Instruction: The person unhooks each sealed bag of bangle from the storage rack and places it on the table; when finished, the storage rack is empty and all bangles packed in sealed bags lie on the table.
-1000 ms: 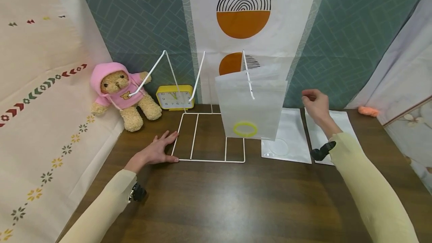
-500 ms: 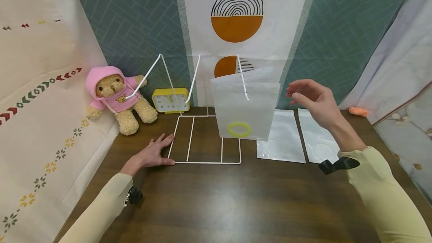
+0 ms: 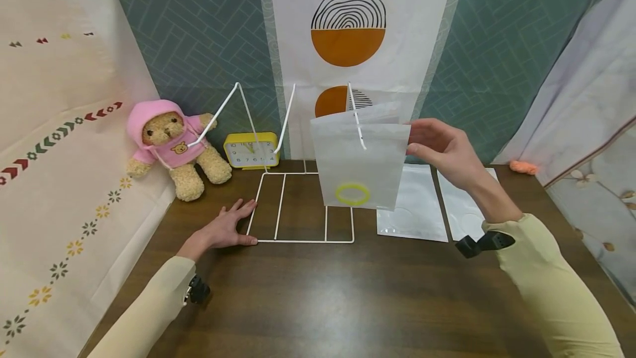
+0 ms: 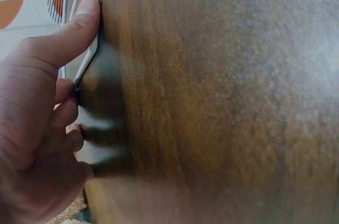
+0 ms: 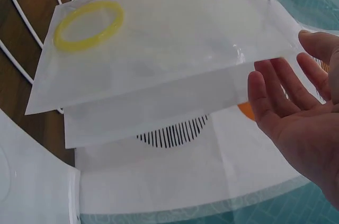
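Observation:
In the head view a white wire rack [image 3: 314, 242] stands on the table, with upright wire prongs. On its right prong hangs a translucent white bag [image 3: 362, 159] with a yellow ring [image 3: 353, 195] showing near its bottom. Another white bag [image 5: 159, 107] hangs behind it in the right wrist view. My right hand [image 3: 449, 153] is at the front bag's upper right edge, thumb in front and fingers behind, none plainly pinching. My left hand [image 3: 223, 229] lies spread at the rack's left front corner; its thumb [image 4: 87, 9] rests on the base wire.
Two flat white bags [image 3: 412, 203] lie to the right of the rack. A teddy bear [image 3: 164, 129] in a pink hoodie and a yellow clock [image 3: 250, 149] are behind on the left. A small orange thing [image 3: 523, 167] lies at the back right.
My right hand has come leftward from above the flat bags to the hanging bag's edge. My left hand has stayed on the rack's corner. The view has shifted slightly.

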`<state>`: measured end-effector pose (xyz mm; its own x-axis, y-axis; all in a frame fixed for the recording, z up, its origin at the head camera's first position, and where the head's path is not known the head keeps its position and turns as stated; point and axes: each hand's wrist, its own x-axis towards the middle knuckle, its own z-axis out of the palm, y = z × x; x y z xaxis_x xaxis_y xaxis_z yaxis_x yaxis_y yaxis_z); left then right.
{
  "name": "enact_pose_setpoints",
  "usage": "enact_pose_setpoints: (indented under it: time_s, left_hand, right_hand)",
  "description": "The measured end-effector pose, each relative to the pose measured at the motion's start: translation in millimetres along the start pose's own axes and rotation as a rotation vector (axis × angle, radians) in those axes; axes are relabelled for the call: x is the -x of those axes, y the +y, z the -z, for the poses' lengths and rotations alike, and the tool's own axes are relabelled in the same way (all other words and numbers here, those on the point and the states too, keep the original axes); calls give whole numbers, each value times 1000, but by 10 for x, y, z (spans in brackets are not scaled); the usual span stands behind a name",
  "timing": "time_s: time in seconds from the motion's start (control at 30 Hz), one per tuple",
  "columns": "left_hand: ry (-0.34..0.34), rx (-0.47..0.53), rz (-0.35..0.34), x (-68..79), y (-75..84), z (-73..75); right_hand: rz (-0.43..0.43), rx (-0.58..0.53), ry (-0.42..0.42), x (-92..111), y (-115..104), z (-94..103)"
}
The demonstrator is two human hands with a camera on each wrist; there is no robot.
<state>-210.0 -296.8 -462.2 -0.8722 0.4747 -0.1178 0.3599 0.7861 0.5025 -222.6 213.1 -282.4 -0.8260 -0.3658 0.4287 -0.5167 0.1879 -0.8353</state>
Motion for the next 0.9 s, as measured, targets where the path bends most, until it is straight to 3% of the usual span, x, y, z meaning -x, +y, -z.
enact_pose_setpoints:
  time_s: [0.3,0.57,0.9]
  left_hand:
    - [-11,7,4,13,23,12]
    - [-11,1,3,3,23,20]
    - [-14,-1,6,7,24,17]
  right_hand:
    - [21,-62,-28,-111,16,-122]
    - [-23,51,18,-142,-38,-189]
    - [-63,62,60,-166,-64,-245]
